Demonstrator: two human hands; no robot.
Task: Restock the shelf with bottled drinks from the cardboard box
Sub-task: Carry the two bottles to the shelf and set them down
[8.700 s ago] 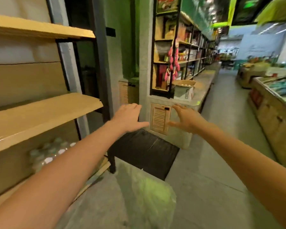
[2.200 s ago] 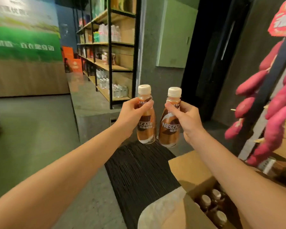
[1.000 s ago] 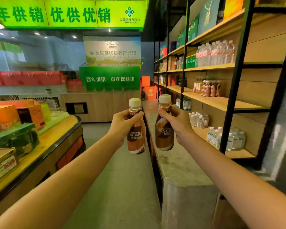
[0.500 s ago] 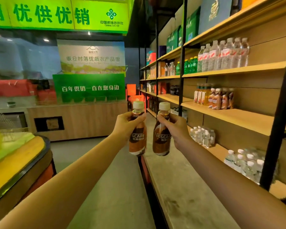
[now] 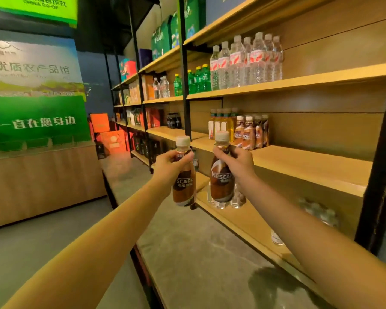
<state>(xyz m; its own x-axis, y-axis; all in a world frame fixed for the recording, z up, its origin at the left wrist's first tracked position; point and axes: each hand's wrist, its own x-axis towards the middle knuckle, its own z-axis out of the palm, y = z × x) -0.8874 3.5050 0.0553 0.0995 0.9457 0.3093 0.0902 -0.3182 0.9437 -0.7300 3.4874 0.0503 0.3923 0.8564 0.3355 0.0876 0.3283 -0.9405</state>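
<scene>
**Two bottles up at the shelf**

Left hand, fingers clamped round the left bottle; right hand clamped on the right bottle. Both upright, side by side, in the air before the middle shelf, near the shelved coffee bottles.

Nearly nine seconds back both hands were empty and spread open toward the cardboard box. Since then the left hand had closed round the neck of the left Nescafé bottle and the right hand round the right Nescafé bottle. The cardboard box, open below the arms two seconds ago, dropped out of view as the person turned away toward the shelving. Over the last second the wooden shelf carrying the row of coffee bottles drew nearer, the green banner slid off to the left, and the right Nescafé bottle came to overlap that shelf's front edge.
</scene>
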